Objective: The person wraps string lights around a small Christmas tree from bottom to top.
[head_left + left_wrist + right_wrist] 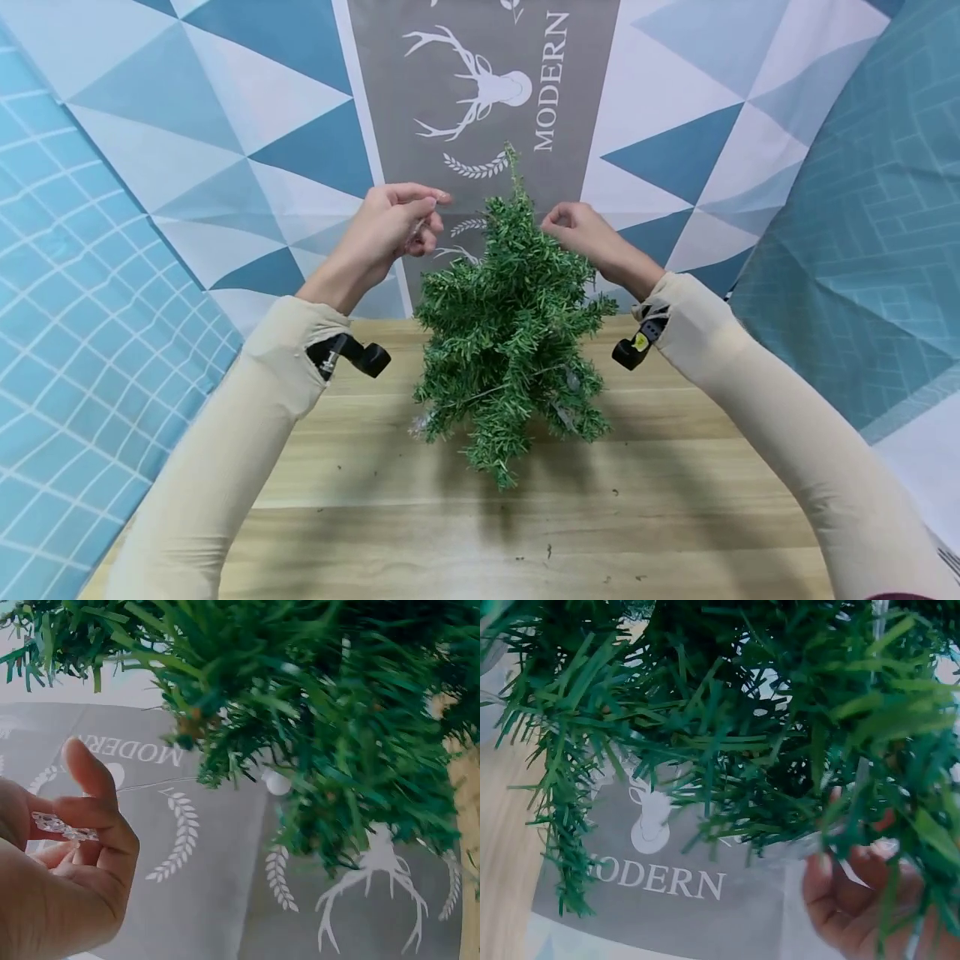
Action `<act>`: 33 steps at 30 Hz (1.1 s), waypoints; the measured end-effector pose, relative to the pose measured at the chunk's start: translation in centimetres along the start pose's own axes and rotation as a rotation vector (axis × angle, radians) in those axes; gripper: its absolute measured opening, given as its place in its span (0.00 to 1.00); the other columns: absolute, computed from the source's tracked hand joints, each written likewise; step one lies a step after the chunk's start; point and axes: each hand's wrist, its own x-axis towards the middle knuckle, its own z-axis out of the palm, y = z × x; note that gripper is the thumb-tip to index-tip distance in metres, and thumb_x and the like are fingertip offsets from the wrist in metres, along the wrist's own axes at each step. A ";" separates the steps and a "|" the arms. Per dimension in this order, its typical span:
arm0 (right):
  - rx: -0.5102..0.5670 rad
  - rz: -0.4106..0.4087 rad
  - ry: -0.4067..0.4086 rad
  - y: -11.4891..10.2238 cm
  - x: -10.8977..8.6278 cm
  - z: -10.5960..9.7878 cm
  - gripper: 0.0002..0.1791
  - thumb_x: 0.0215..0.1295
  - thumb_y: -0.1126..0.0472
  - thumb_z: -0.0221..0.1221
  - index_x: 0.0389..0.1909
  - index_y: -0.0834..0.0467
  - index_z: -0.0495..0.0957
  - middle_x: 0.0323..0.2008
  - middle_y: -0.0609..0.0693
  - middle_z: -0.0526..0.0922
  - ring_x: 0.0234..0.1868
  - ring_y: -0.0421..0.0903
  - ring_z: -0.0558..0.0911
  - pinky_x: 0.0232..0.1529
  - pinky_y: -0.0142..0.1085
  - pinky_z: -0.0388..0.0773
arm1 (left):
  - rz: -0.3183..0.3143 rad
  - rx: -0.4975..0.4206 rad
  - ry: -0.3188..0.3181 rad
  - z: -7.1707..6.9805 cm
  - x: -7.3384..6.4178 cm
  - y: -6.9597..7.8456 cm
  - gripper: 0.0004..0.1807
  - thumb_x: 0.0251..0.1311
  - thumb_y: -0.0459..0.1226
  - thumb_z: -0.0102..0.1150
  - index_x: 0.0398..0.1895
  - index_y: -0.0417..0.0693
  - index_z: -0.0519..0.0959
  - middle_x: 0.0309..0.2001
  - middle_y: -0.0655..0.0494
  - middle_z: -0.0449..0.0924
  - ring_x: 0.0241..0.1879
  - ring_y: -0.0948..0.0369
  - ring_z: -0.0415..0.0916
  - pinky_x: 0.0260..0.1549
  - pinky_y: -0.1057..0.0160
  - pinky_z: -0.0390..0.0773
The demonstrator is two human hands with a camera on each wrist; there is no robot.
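Note:
A small green artificial Christmas tree (510, 308) stands upright on the wooden table. Clear plastic ornaments (566, 415) on a thin wire hang among its lower branches. Left of the treetop, my left hand (393, 225) holds a clear ornament (64, 826) in its curled fingers. From there a thin wire (154, 782) runs to the branches. My right hand (588, 236) is at the upper right of the tree, thumb and fingers bent together. Needles partly cover it in the right wrist view, where clear pieces of the ornament string (885, 847) show at its fingers.
Bits of fallen needles lie on the wooden table (360, 517). Behind the tree hangs a patterned cloth (300, 108) with a grey deer panel. Blue tile-patterned cloth (97, 292) covers the left side, and another teal cloth (877, 233) the right.

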 end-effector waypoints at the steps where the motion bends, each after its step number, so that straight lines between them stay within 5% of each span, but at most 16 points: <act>1: 0.035 -0.022 0.022 0.0 0.1 0.1 0.15 0.78 0.58 0.48 0.52 0.66 0.71 0.56 0.60 0.73 0.41 0.46 0.73 0.44 0.39 0.72 | 0.013 -0.030 0.007 0.1 0.1 0.1 0.12 0.74 0.32 0.50 0.54 0.37 0.79 0.24 0.50 0.78 0.14 0.62 0.74 0.12 0.70 0.67; 4: 0.166 -0.111 0.069 0.1 -0.3 0.3 0.11 0.76 0.56 0.52 0.47 0.60 0.73 0.52 0.54 0.75 0.37 0.43 0.72 0.42 0.37 0.70 | 0.081 -0.130 -0.009 0.3 -0.3 0.6 0.12 0.73 0.32 0.50 0.54 0.37 0.78 0.24 0.50 0.77 0.15 0.61 0.74 0.13 0.71 0.69; 8: 0.285 -0.187 0.012 0.5 -1.3 -0.1 0.08 0.76 0.56 0.54 0.47 0.56 0.74 0.57 0.52 0.73 0.55 0.46 0.73 0.60 0.45 0.67 | 0.156 -0.205 -0.059 0.1 -1.9 1.1 0.12 0.73 0.32 0.52 0.55 0.38 0.78 0.25 0.49 0.76 0.17 0.60 0.73 0.15 0.70 0.68; 12: 0.356 -0.187 -0.092 0.9 -2.0 -0.8 0.07 0.76 0.59 0.52 0.49 0.55 0.75 0.64 0.55 0.68 0.71 0.47 0.62 0.72 0.53 0.52 | 0.201 -0.233 -0.080 -0.6 -4.3 1.0 0.13 0.73 0.32 0.52 0.56 0.36 0.76 0.25 0.48 0.76 0.17 0.59 0.72 0.15 0.70 0.69; 17: 0.426 -0.140 -0.171 1.2 -2.7 -1.3 0.10 0.76 0.66 0.46 0.50 0.56 0.75 0.71 0.56 0.61 0.76 0.49 0.52 0.76 0.55 0.43 | 0.281 -0.243 -0.085 -1.7 -6.9 0.2 0.14 0.73 0.31 0.50 0.56 0.32 0.75 0.25 0.47 0.74 0.16 0.59 0.70 0.15 0.71 0.68; 23: 0.375 -0.058 -0.214 1.4 -3.1 -1.4 0.21 0.79 0.60 0.44 0.64 0.67 0.68 0.75 0.59 0.53 0.78 0.52 0.44 0.76 0.56 0.40 | 0.356 -0.233 -0.043 -2.9 -9.6 -1.2 0.14 0.73 0.33 0.52 0.54 0.31 0.76 0.24 0.47 0.74 0.17 0.58 0.69 0.14 0.70 0.65; 28: 0.310 0.021 -0.198 1.5 -3.8 -1.7 0.34 0.79 0.47 0.44 0.74 0.65 0.57 0.79 0.57 0.45 0.79 0.51 0.36 0.75 0.59 0.33 | 0.376 -0.269 -0.005 -3.6 -11.1 -2.8 0.14 0.73 0.32 0.51 0.53 0.28 0.75 0.25 0.47 0.76 0.19 0.58 0.70 0.14 0.70 0.67; 33: 0.125 -0.028 -0.019 1.8 -4.7 -1.3 0.36 0.78 0.38 0.38 0.68 0.63 0.69 0.71 0.58 0.66 0.75 0.52 0.59 0.75 0.54 0.51 | 0.396 -0.293 0.016 -3.7 -12.6 -4.3 0.13 0.73 0.30 0.50 0.51 0.26 0.75 0.27 0.47 0.77 0.20 0.57 0.71 0.14 0.68 0.67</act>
